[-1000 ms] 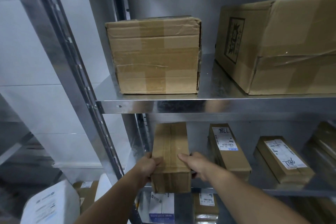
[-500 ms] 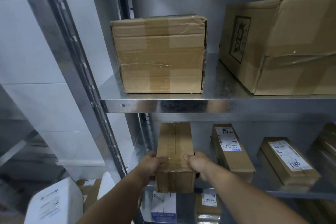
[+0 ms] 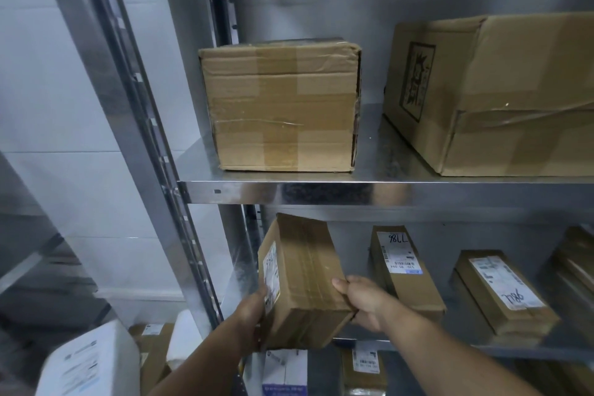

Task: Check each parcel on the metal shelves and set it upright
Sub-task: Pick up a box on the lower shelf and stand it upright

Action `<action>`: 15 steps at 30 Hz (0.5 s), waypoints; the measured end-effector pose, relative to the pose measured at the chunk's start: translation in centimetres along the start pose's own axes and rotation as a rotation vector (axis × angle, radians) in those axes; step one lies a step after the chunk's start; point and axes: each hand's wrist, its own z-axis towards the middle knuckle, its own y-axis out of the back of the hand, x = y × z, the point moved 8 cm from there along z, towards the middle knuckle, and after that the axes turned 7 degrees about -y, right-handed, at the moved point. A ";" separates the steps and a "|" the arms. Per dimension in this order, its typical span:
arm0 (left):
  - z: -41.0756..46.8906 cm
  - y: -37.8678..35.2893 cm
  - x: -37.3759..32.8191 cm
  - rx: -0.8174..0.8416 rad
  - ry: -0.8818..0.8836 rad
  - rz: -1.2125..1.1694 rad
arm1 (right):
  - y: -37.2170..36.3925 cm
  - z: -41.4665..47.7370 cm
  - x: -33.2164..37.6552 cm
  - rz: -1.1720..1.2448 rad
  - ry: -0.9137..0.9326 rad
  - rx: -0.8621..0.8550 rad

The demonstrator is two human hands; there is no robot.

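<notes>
A long taped cardboard parcel [image 3: 305, 280] sits at the left end of the lower metal shelf [image 3: 527, 351], tilted onto its edge so that a white label shows on its left face. My left hand [image 3: 252, 315] grips its near left side over the label. My right hand [image 3: 363, 302] grips its near right corner, thumb on top. To the right lie two more long parcels with white labels facing up, one [image 3: 405, 270] close by and one [image 3: 501, 292] further right.
On the upper shelf [image 3: 353, 191] stand a taped square box [image 3: 283, 106] and a larger box [image 3: 501, 93] at the right. A steel upright [image 3: 154, 151] runs down the left. White and brown parcels [image 3: 93, 363] lie below at the lower left.
The parcel has rolled from lying flat to tilted on its edge, exposing the label on its left face. Both hands turned with it, and my view moved closer.
</notes>
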 end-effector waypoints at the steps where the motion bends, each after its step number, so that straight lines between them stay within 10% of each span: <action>1: -0.2 -0.2 -0.4 0.009 -0.035 -0.039 | 0.1 0.0 0.1 0.028 0.011 0.007; 15: -0.2 0.1 -7.0 0.000 -0.296 -0.059 | -0.1 -1.5 4.1 -0.236 0.308 -0.181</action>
